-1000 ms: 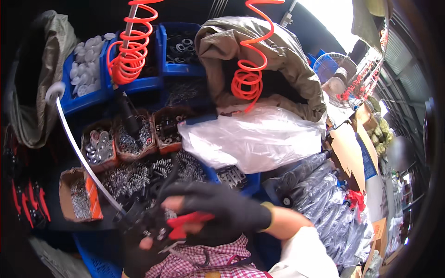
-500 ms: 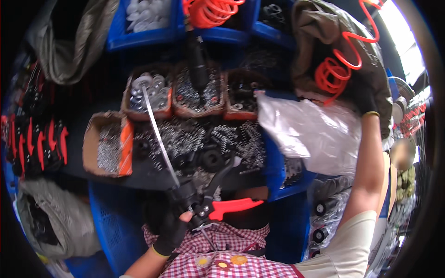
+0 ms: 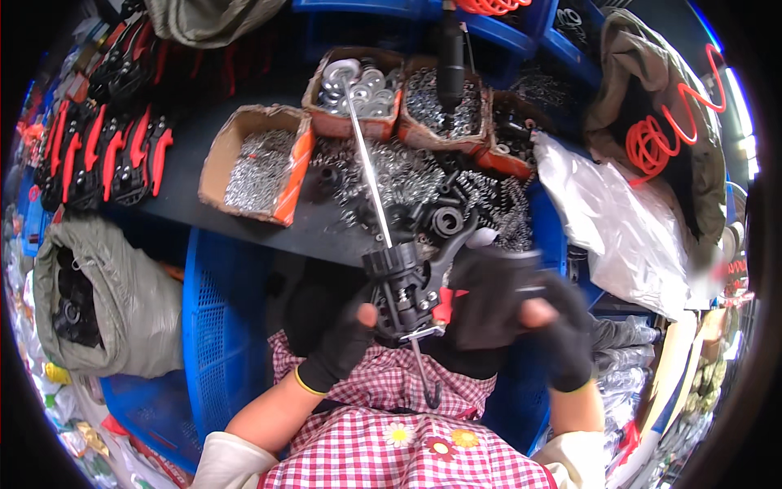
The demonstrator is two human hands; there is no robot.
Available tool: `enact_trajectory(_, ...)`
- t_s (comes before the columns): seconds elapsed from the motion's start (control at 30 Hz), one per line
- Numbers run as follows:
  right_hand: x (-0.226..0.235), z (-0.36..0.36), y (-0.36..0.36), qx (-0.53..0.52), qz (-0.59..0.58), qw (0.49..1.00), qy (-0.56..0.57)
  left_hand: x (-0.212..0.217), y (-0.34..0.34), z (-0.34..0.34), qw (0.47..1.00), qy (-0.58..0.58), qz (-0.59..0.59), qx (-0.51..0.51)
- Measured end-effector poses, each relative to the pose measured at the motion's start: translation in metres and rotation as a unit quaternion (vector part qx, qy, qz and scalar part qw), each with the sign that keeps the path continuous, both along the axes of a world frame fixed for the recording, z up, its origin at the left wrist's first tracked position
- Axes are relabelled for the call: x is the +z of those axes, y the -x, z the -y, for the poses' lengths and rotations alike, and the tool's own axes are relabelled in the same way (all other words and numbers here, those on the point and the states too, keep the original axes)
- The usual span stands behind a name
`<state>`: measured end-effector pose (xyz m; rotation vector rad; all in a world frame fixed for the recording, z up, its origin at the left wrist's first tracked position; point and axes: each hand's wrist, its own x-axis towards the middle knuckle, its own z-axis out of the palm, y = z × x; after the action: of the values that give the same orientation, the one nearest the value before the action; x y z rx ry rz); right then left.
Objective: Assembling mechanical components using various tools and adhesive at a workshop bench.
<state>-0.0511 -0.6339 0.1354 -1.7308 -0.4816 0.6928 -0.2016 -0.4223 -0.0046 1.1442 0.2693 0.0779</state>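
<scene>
Presumably stiff, the black plastic clamp on a silver metal rod, over the red-checked apron, is best held where the black-gloved left hand pinches its body, the black-gloved right hand clasping a blurred black block.

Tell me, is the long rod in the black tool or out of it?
In: the rod's lower end disappears into the collar atop the tool.

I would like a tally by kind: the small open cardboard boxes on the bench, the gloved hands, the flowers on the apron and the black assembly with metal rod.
Small cardboard boxes: 4
Gloved hands: 2
Apron flowers: 3
Black assembly with metal rod: 1
Total: 10
</scene>
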Motion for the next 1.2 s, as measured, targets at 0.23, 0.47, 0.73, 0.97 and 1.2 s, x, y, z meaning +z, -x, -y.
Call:
enact_trajectory(0.23, -0.04, -0.058, 0.027, 0.078, -0.203, 0.976, -0.003, 0.002, 0.005, -0.001, 0.996, 0.042, 0.037, 0.07)
enact_trajectory(0.47, -0.046, -0.054, 0.014, 0.134, -0.19, 0.972, 0.022, 0.001, -0.008, 0.023, 0.983, -0.008, 0.033, 0.182)
enact_trajectory(0.73, -0.028, -0.135, -0.088, -0.064, 0.384, 0.92, 0.042, -0.008, -0.018, 0.015, 0.984, -0.094, -0.019, 0.152)
enact_trajectory(0.97, -0.1, -0.25, -0.227, -0.264, 0.496, 0.808, 0.176, 0.019, -0.041, 0.009, 0.983, 0.063, -0.101, 0.138)
enact_trajectory(1.2, -0.092, -0.227, -0.234, -0.258, 0.435, 0.862, -0.023, 0.035, -0.016, -0.035, 0.929, -0.339, -0.063, 0.131)
